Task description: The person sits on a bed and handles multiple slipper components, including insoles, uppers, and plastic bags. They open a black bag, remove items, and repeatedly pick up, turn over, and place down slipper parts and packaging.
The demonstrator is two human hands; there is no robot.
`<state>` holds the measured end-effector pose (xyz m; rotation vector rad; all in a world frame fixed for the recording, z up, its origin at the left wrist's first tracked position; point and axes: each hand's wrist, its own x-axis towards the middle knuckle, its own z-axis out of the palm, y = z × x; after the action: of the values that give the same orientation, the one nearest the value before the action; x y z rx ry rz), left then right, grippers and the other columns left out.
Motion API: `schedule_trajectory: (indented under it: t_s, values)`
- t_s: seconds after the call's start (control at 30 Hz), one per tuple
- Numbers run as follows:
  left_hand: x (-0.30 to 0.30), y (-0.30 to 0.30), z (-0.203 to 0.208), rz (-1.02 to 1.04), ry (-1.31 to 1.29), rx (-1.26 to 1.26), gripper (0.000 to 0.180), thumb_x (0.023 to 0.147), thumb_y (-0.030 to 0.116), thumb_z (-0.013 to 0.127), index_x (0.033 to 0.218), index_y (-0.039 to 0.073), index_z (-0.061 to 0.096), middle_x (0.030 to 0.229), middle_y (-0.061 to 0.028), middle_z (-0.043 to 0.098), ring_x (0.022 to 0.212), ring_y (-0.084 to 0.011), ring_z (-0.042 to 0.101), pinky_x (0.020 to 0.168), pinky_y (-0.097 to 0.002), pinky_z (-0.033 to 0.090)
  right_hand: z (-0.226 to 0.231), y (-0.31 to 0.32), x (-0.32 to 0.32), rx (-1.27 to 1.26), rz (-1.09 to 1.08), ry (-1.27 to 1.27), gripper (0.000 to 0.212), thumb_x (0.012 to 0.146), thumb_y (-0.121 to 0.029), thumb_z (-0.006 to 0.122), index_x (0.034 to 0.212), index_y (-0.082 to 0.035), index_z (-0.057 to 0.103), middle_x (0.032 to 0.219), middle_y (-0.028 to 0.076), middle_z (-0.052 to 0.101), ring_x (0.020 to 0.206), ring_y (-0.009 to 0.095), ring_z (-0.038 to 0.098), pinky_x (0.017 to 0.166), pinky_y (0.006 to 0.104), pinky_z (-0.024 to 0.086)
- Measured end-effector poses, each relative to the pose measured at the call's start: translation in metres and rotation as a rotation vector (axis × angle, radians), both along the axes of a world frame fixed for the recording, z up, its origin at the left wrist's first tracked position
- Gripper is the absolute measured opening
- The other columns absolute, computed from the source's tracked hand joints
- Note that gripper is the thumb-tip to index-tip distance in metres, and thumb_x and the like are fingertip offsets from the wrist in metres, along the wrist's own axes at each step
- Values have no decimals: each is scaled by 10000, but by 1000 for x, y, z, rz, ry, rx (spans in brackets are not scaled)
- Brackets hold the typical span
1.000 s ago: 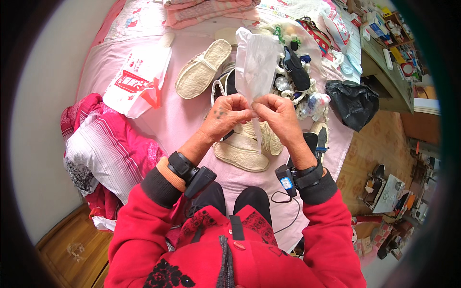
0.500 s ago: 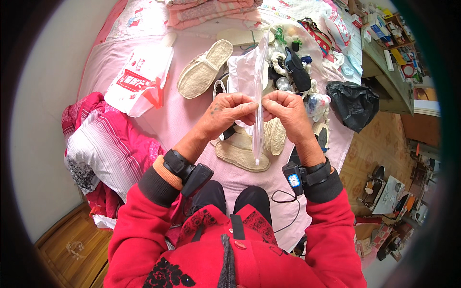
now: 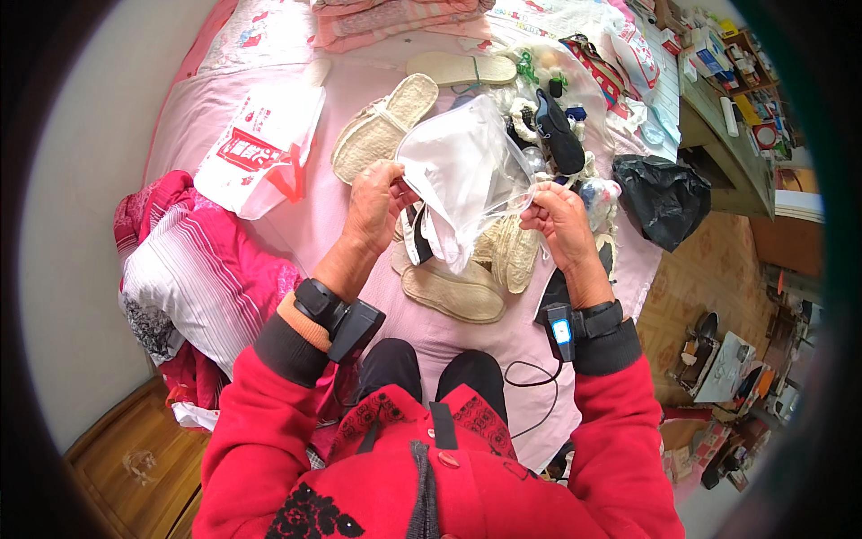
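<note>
A clear plastic zip bag [image 3: 467, 166] with white cloth pieces showing in it is stretched between my hands, its mouth spread. My left hand [image 3: 375, 199] pinches its left edge. At the right edge, the thumb and fingers of my right hand [image 3: 561, 220] grip the thin clear plastic. Below the bag lie pale woven insoles [image 3: 452, 292] and a dark-and-white piece [image 3: 416, 238], partly hidden by it. A cream fluffy slipper sole [image 3: 384, 130] with a cord across it rests just beyond my left hand.
To the left are a white-and-red plastic bag [image 3: 260, 153] and bunched pink striped clothing [image 3: 202, 269]. A dark shoe [image 3: 558, 135] lies among bundled yarn on the right, near a black plastic bag [image 3: 663, 199] at the bed's edge. Folded blankets [image 3: 400, 20] are at the back.
My hands have moved apart, pulling the zip bag from a narrow edge-on strip to a wide-open shape. The white cloth in it now shows broadly.
</note>
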<state>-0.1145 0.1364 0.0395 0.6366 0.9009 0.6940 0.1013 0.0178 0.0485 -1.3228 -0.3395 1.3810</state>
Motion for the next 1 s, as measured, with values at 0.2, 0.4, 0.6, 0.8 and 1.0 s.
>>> schedule_trajectory:
  t_s: [0.2, 0.4, 0.6, 0.8, 1.0]
  values:
    - [7, -7, 3, 9, 89, 38, 130, 730, 45, 573, 848, 54, 518, 778, -21, 569, 642, -88, 540, 578, -202, 439, 0, 0, -1, -41, 92, -143, 96, 779, -121, 513, 771, -37, 558, 668, 25, 568, 584, 94, 558, 549, 219, 468]
    - [11, -4, 7, -65, 90, 16, 136, 762, 87, 569, 890, 51, 540, 738, 17, 555, 592, -48, 504, 526, -185, 410, 18, 4, -8, -31, 195, -253, 105, 758, -116, 504, 764, -23, 552, 664, 29, 564, 584, 95, 552, 549, 217, 452]
    - [4, 1, 8, -91, 115, 145, 75, 784, 112, 599, 836, 95, 549, 699, 52, 538, 562, -12, 472, 465, -138, 353, 32, 4, -9, 39, 307, -282, 109, 755, -112, 487, 755, -18, 541, 683, 35, 566, 611, 94, 553, 554, 218, 449]
    - [-12, 20, 40, 195, 197, 380, 107, 787, 75, 582, 881, 38, 546, 668, 19, 546, 497, -16, 442, 428, -158, 347, 38, 5, 3, -39, 193, -230, 112, 801, -154, 489, 759, -62, 535, 691, 27, 579, 585, 82, 554, 562, 208, 457]
    - [-28, 31, 71, 263, 288, 626, 163, 806, 76, 570, 946, 6, 613, 629, 83, 461, 536, 0, 378, 476, -153, 309, 59, 34, -24, -80, 235, -298, 88, 797, -140, 521, 793, -52, 531, 673, 32, 569, 583, 87, 554, 553, 207, 452]
